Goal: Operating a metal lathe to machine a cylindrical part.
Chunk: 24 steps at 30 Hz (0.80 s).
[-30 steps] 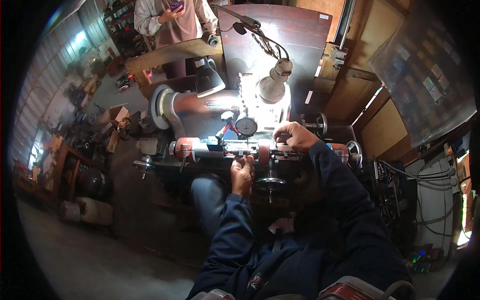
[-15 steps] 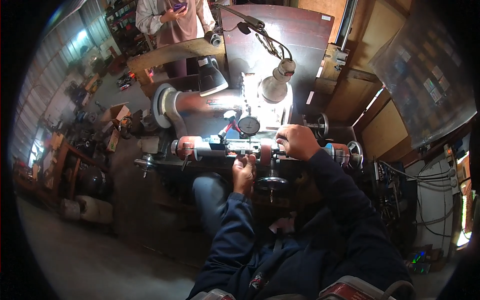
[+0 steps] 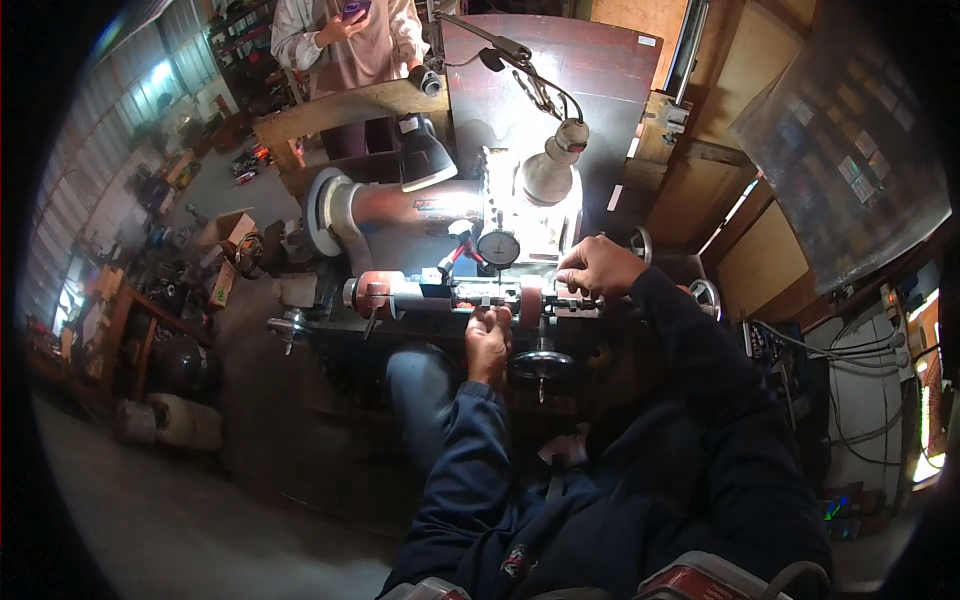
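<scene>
A bench grinding machine with a headstock, its red-orange end (image 3: pixel 378 294) at the left, stands in front of me. A round dial gauge (image 3: pixel 498 249) on a jointed red arm (image 3: pixel 460 250) sits over a thin metal shaft (image 3: pixel 482 296) lying across the machine. My left hand (image 3: pixel 488 348) reaches up from below, its thumb and fingers pressed together at the shaft under the gauge; what they pinch is hidden. Right of a reddish disc (image 3: pixel 531 302), my right hand (image 3: pixel 606 268) curls its fingers down at the shaft line. Its fingertips are closed, but their hold cannot be made out.
Below the shaft is a metal handwheel (image 3: pixel 542 365); another handwheel (image 3: pixel 705 297) is at the right end. A lit work lamp (image 3: pixel 548 178) and a black lamp shade (image 3: pixel 424 155) hang behind. A person (image 3: pixel 350 45) holding a phone stands beyond a wooden board (image 3: pixel 350 105).
My right hand has lifted slightly and shifted a little right, baring more of the metal block beneath it. My left hand stays nearly in place.
</scene>
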### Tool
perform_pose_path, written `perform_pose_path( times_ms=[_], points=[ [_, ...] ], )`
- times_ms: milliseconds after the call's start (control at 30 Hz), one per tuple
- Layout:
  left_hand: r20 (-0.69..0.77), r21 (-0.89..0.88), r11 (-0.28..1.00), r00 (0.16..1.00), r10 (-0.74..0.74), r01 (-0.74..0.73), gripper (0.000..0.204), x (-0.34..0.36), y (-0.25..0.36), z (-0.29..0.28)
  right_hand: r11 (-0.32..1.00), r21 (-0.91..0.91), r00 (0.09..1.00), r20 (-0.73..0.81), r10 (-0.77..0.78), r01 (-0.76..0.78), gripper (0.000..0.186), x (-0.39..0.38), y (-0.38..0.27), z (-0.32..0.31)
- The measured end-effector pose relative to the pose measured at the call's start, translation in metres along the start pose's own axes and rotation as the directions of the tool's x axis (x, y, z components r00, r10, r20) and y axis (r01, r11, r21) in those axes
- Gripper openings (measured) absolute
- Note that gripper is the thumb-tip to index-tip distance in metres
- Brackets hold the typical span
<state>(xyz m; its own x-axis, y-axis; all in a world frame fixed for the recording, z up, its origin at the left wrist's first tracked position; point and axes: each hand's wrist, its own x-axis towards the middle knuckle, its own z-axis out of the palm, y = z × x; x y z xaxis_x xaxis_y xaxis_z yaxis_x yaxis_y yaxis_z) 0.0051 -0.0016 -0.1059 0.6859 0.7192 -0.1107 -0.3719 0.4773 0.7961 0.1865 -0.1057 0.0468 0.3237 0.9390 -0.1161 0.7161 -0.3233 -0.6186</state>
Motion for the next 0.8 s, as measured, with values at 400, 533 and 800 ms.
perform_pose_path(
  times_ms=[400,533,800],
  points=[
    [0.093,-0.063,0.998,0.996,0.003,0.003,0.021,0.003,-0.002,0.000,0.996,-0.055,0.991,-0.118,0.066,-0.073,0.025,0.000,0.000,0.018],
    [0.094,-0.092,0.996,0.995,0.016,-0.007,0.020,0.006,-0.009,-0.005,0.992,-0.052,0.988,-0.117,0.106,-0.112,0.025,-0.001,-0.010,0.019],
    [0.080,-0.044,0.999,0.996,0.032,-0.028,0.025,0.006,-0.008,-0.004,0.984,-0.156,0.979,-0.195,0.059,-0.090,0.023,-0.001,-0.011,0.025]
  ],
)
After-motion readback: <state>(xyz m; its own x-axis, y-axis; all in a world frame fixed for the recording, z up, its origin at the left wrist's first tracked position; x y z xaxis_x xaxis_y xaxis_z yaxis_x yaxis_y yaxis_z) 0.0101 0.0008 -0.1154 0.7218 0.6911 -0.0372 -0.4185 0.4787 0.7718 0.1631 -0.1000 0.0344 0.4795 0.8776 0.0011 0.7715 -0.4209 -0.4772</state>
